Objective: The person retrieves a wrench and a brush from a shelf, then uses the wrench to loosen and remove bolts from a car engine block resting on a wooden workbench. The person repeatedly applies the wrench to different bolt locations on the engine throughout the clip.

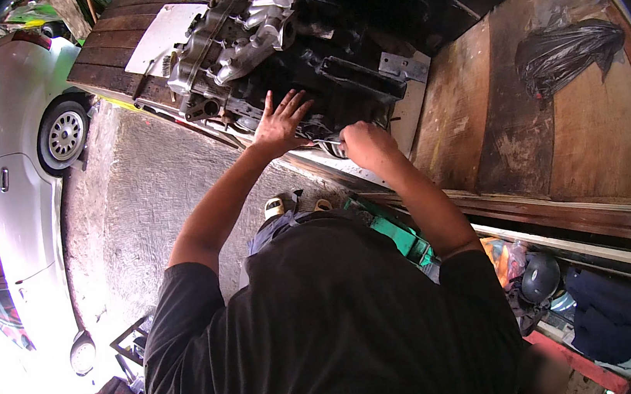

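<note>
A car engine point(247, 41) with silver metal castings and a dark block lies on a low wooden bench before me. My left hand point(280, 127) rests on the near side of the dark block, its fingers spread and holding nothing. To its right, at the engine's near edge, my right hand point(366, 144) is closed round a slim shiny metal tool point(325, 142). That tool reaches left toward my left hand; its far end is hard to make out. A round part under the tool is half hidden by my hands.
Wooden boards point(518, 127) carry a crumpled black plastic bag point(571, 51) at the right. A white car point(23, 191) stands on the left. A green case point(398, 234) lies beside my legs, and a dark helmet point(540, 278) sits at the lower right.
</note>
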A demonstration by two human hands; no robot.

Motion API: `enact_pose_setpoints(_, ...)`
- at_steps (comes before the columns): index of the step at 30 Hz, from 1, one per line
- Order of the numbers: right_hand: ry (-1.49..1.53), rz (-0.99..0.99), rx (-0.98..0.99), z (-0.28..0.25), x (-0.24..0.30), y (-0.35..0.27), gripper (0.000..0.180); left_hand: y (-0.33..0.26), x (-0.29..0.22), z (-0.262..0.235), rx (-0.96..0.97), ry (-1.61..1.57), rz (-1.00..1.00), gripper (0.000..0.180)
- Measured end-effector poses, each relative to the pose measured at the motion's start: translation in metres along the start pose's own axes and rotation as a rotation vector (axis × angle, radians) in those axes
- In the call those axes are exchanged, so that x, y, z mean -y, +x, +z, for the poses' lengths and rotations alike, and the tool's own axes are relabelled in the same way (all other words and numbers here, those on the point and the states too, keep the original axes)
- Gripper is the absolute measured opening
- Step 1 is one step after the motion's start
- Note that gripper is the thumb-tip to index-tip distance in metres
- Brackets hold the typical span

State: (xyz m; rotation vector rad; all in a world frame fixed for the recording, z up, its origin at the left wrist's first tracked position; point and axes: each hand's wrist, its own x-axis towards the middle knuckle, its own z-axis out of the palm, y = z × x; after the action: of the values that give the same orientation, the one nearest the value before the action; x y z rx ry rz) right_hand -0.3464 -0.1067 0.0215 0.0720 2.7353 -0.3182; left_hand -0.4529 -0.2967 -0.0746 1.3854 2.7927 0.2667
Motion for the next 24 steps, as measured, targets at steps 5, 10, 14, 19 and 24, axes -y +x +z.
enact_pose_setpoints(5, -0.021, -0.055, -0.045, -0.016, -0.013, 0.002, 0.017, -0.002, -0.001, 0.005, -0.027, 0.06, 0.013, 0.099)
enact_pose_setpoints(10, 0.039, -0.105, -0.194, -0.017, -0.025, -0.012, 0.016, -0.004, -0.001, 0.015, -0.089, 0.082, 0.023, 0.1)
enact_pose_setpoints(14, -0.022, -0.13, -0.252, -0.01, -0.024, -0.017, 0.014, -0.008, 0.003, 0.033, -0.226, 0.084, 0.05, 0.095)
enact_pose_setpoints(19, 0.005, -0.163, -0.308, -0.006, -0.024, -0.015, 0.012, -0.009, 0.003, 0.04, -0.264, 0.1, 0.047, 0.094)
enact_pose_setpoints(24, 0.0, -0.146, -0.289, -0.011, -0.024, -0.011, 0.012, -0.009, 0.002, 0.038, -0.269, 0.097, 0.032, 0.094)
